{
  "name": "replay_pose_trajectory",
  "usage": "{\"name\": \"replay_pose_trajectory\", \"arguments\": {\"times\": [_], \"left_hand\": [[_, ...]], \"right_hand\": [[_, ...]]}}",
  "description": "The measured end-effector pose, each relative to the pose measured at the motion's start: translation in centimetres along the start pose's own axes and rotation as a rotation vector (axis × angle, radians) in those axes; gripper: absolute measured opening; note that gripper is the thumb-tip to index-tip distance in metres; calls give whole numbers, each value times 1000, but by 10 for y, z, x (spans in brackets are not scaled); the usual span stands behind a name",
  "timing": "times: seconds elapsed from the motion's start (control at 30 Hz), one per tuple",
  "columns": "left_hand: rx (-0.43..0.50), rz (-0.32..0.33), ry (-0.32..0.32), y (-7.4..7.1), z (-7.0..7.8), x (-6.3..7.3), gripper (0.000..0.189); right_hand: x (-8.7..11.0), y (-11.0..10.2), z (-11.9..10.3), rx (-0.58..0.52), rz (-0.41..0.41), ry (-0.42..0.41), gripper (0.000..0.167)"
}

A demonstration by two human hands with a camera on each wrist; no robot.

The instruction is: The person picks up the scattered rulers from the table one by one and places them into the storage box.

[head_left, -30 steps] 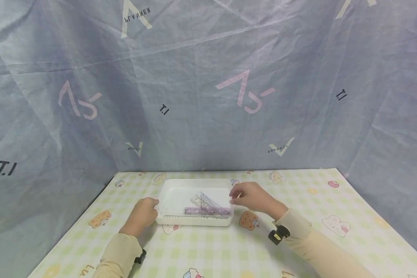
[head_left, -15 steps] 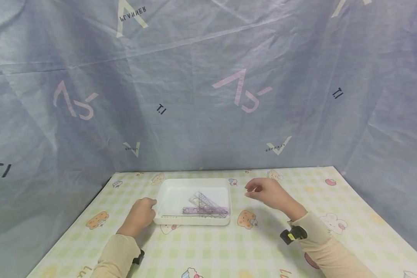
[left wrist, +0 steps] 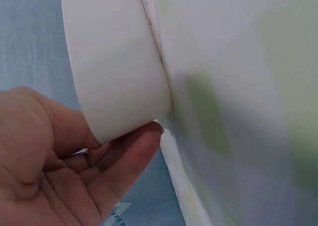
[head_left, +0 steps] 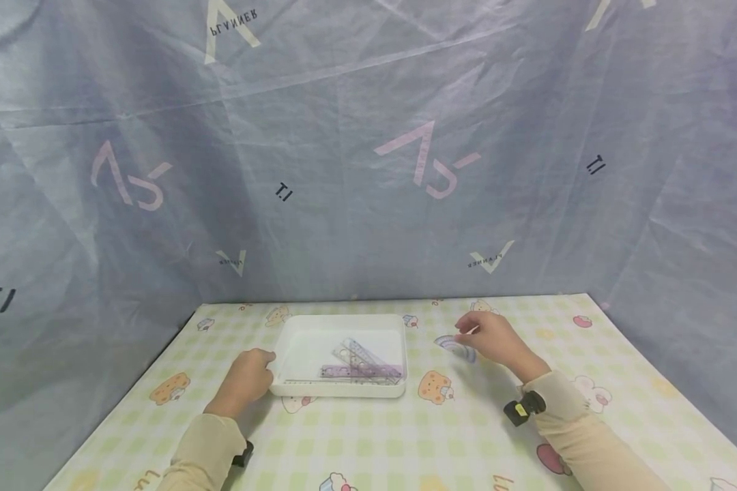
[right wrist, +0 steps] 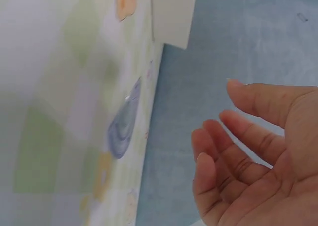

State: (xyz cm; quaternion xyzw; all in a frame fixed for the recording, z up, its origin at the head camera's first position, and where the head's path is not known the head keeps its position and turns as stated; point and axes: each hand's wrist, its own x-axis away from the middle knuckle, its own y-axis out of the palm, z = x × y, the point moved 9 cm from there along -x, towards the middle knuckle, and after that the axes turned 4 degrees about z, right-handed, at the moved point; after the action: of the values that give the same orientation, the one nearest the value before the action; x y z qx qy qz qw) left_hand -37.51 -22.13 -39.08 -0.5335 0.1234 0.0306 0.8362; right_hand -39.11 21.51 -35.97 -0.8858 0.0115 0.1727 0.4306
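Note:
My left hand (head_left: 246, 380) holds the left side of a white plastic tray (head_left: 338, 391), its fingers against the tray's corner (left wrist: 119, 77) in the left wrist view. Inside the tray lie a purple ruler (head_left: 336, 371) and overlapping clear pieces (head_left: 347, 352), at least one a set square by its slanted edge. A semicircular protractor (head_left: 456, 348) with bluish bands lies on the cloth to the right of the tray. Just above its right end is my right hand (head_left: 497, 341). In the right wrist view this hand has loosely bent, separated fingers, apart from the protractor (right wrist: 123, 126).
A checked cloth (head_left: 368, 450) with cartoon prints covers the table. Grey-blue fabric (head_left: 356, 225) hangs behind it and along both sides. Each wrist carries a small black camera.
My right hand has moved from the tray's right edge further right. The protractor, not discernible before, now shows on the cloth beneath it. My left hand stays at the tray.

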Motion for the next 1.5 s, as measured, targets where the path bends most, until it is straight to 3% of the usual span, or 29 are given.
{"name": "replay_pose_trajectory", "arguments": {"times": [0.47, 0.67, 1.0, 1.27, 1.5], "left_hand": [[-6, -2, -14, 1, 1, 1, 39], [-15, 1, 0, 2, 3, 0, 39], [-6, -2, -19, 1, 4, 1, 40], [-10, -5, -20, 0, 4, 1, 39], [-13, 0, -14, -2, 4, 1, 40]], "right_hand": [[-3, 25, 34, 50, -96, 112, 55], [-1, 33, 38, 95, -155, 119, 56], [-8, 44, 44, 154, -183, 77, 51], [-12, 46, 47, 148, -192, 98, 37], [-15, 49, 51, 124, -197, 126, 37]]}}
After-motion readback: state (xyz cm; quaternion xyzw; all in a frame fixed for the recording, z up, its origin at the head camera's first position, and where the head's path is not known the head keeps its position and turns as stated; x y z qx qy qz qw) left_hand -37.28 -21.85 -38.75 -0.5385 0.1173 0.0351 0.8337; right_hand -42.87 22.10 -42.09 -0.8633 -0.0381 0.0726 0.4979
